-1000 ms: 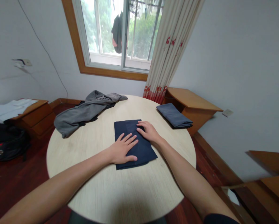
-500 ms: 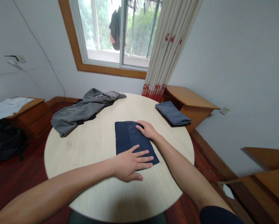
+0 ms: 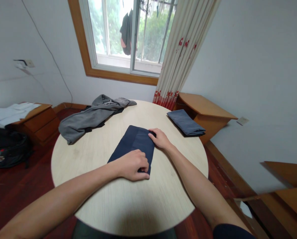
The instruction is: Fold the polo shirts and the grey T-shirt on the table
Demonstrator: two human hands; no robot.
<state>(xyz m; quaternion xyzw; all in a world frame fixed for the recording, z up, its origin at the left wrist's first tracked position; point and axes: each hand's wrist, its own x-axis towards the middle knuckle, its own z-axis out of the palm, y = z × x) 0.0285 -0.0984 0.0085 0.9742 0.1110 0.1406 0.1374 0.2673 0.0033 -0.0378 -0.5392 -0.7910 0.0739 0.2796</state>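
A folded navy cloth (image 3: 137,139) lies near the middle of the round table. My left hand (image 3: 133,165) is on its near right part, fingers curled in and thumb along the near corner, pinching the fabric. At the far right corner, my right hand (image 3: 160,138) grips the cloth's edge, thumb toward me and fingers bent over the side. Part of the cloth's near edge is covered by my left hand and wrist. Whether the cloth is a garment I cannot tell.
A grey hooded garment (image 3: 86,121) lies on the table's far left, with a grey cap (image 3: 128,102) beside it. Folded blue-grey clothing (image 3: 185,122) rests at the right edge. A wooden desk (image 3: 208,108) stands behind the round table (image 3: 76,166).
The navy cloth has turned, its near right corner swinging left. My left hand has gone from lying flat with fingers spread to curled on the fabric. The right hand keeps the far corner.
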